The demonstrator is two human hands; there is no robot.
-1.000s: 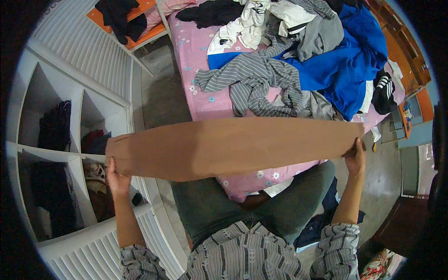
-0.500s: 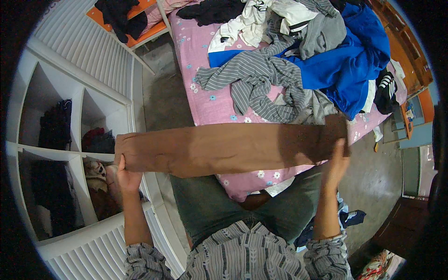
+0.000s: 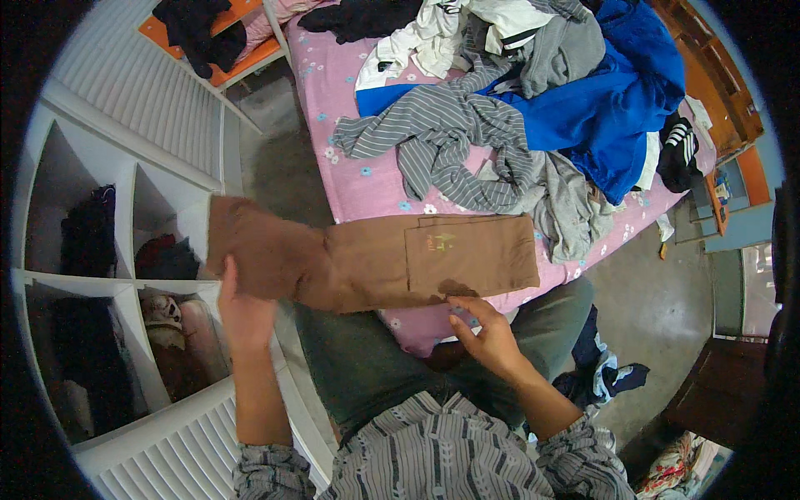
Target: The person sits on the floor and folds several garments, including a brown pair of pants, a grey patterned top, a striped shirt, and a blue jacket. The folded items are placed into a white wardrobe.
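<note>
Brown garment (image 3: 375, 262) gripped in left hand (image 3: 248, 318); right hand (image 3: 490, 337) near lower edge.

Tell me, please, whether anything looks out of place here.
Yes: dark and light blue clothing lies crumpled on the grey floor, beside the person's right leg, whereas the main heap of clothes is on the pink bed. The held brown garment shows no clear damage.
</note>
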